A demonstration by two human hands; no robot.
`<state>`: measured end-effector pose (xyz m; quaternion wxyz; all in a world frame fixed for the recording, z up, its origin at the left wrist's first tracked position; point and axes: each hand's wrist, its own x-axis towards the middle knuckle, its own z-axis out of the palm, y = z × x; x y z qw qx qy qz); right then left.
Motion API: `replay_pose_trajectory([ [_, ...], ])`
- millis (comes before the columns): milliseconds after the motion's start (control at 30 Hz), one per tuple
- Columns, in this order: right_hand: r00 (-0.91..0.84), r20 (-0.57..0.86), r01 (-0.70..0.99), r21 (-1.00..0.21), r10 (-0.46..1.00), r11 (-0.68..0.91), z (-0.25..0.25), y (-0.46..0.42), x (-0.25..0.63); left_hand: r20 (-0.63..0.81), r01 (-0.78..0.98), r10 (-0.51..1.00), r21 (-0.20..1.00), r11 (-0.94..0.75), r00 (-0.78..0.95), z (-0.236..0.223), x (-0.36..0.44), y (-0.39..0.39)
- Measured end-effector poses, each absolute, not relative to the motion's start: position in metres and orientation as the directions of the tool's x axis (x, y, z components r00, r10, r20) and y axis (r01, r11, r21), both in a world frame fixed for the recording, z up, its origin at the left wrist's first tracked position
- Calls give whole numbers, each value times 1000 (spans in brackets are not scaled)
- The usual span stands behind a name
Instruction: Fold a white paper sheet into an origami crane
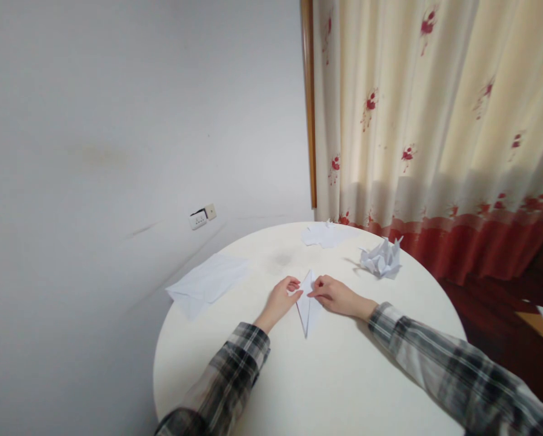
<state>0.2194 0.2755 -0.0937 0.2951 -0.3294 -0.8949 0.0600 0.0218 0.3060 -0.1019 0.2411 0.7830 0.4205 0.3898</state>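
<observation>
A narrow, diamond-shaped folded paper (pixel 305 315) lies on the white table, its lower tip pointing toward me and a crease running down its length. My left hand (pixel 280 301) grips its left edge, thumb on top and fingers curled. From the other side, my right hand (pixel 337 295) is closed at the right edge, its fingertips pressed to the paper near the middle. The fingertips hide part of both edges.
The round white table (pixel 253 387) stands close to the wall. White paper sheets (pixel 210 280) lie at its left edge. Folded paper pieces (pixel 381 259) are heaped at the right, and more white paper (pixel 320 235) lies at the back. A floral curtain (pixel 399 121) hangs behind.
</observation>
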Motion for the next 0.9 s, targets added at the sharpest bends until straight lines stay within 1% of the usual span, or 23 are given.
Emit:
replay_pose_trajectory([
  [300, -598, 488, 556, -319, 636, 768, -92, 273, 219, 396, 319, 845, 799, -509, 359, -97, 25, 302],
  [500, -599, 482, 558, -322, 639, 765, -95, 276, 220, 354, 177, 871, 885, -430, 341, -101, 24, 307],
  [600, -598, 478, 557, -330, 644, 762, -96, 277, 220, 327, 178, 885, 899, -399, 333, -103, 23, 309],
  [700, -598, 479, 551, -337, 643, 764, -97, 277, 221, 293, 182, 875, 905, -384, 386, -105, 22, 310],
  [900, -601, 474, 556, -331, 644, 762, -97, 278, 219, 294, 268, 851, 860, -434, 436, -101, 24, 306],
])
